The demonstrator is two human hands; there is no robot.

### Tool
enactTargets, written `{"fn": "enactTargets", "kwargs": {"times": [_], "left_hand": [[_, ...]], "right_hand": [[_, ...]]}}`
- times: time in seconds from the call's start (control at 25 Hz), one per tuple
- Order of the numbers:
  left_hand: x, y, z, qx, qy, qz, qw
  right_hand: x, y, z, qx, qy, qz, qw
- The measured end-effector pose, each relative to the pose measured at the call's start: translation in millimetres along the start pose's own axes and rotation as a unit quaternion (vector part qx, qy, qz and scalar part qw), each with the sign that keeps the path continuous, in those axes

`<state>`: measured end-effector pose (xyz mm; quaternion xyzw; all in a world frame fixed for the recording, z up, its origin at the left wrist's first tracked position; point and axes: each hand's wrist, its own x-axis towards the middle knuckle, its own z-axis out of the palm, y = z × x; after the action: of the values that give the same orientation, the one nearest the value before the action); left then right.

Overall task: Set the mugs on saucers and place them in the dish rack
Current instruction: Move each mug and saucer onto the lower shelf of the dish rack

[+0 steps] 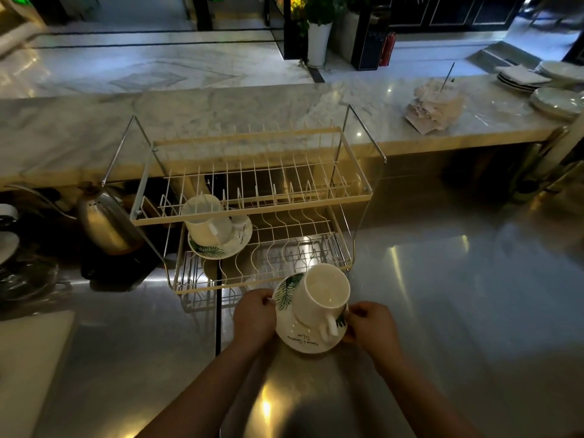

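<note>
A white mug (322, 298) stands on a white saucer (300, 338) with green leaf print, just in front of the two-tier wire dish rack (252, 200). My left hand (254, 314) grips the saucer's left rim and my right hand (369, 322) grips its right rim. The saucer is tilted a little toward me. The mug's handle points to the front right. A second white mug (207, 221) on a matching saucer (221, 246) sits at the left end of the rack's lower tier.
A steel gooseneck kettle (104, 222) stands left of the rack. The rack rests on a steel counter (442, 295). On the marble ledge (221, 112) behind lie a pile of paper slips (434, 105) and stacked plates (556, 101) at far right.
</note>
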<state>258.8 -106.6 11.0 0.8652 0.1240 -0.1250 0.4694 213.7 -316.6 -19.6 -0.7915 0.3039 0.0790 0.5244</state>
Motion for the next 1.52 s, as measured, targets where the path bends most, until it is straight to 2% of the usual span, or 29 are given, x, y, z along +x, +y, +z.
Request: {"fn": "enactTargets", "kwargs": {"times": [0.2,0.48,0.92,1.12,1.24,1.32,1.52], "left_hand": [[40.6,13.6,-2.3,-0.029,0.039,-0.002,0.999],[98.0,38.6,8.2,-0.08,0.09,-0.111,0.986],[128.9,59.8,24.2,-0.136,0.086,-0.085,0.983],[124.4,49.3,28.1,-0.143,0.098,-0.081,0.982],[121.2,47.1,27.3,-0.138,0.125,-0.11,0.976],[122.4,45.0,26.7,-0.155,0.115,-0.127,0.973],[130.4,45.1,28.2,-0.183,0.088,-0.125,0.971]], "right_hand": [[22.4,-36.9,12.5,-0.01,0.028,-0.019,0.999],[64.0,-64.1,34.7,0.03,0.069,-0.005,0.997],[101.2,-77.8,60.7,0.073,0.142,0.029,0.987],[113.0,-81.8,66.5,0.126,0.126,0.075,0.981],[117.5,-83.7,73.1,0.149,0.114,0.091,0.978],[121.4,-86.4,74.9,0.162,0.112,0.092,0.976],[135.0,-93.3,74.0,0.124,0.13,0.071,0.981]]}}
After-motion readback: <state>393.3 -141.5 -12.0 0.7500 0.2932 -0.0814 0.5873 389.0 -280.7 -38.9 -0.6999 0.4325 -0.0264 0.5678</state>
